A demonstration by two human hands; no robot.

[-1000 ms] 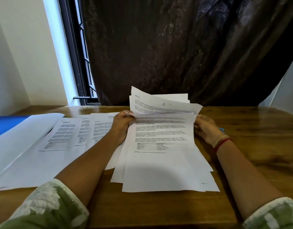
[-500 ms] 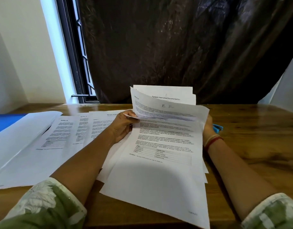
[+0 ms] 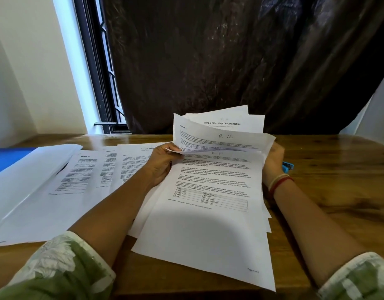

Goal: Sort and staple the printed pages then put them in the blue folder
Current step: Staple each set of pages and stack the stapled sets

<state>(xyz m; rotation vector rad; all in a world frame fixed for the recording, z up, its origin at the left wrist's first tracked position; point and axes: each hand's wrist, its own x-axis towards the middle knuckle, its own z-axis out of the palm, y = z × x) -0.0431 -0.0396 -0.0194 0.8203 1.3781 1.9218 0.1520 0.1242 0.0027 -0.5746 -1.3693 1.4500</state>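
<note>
White page stack (image 3: 208, 224), one, gripped by fingers (image 3: 170, 148) of left hand (image 3: 161, 167) and right hand (image 3: 273, 159).

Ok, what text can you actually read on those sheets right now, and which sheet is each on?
"Sample Internship Documentation": heading, rearmost lifted sheet.
"Section 4": top left of the bent sheet.
"B 12": handwritten, same bent sheet.
Front sheet: paragraphs, grid and page number are too small to read reliably.
Spread pages at left: too blurred to read.
</note>
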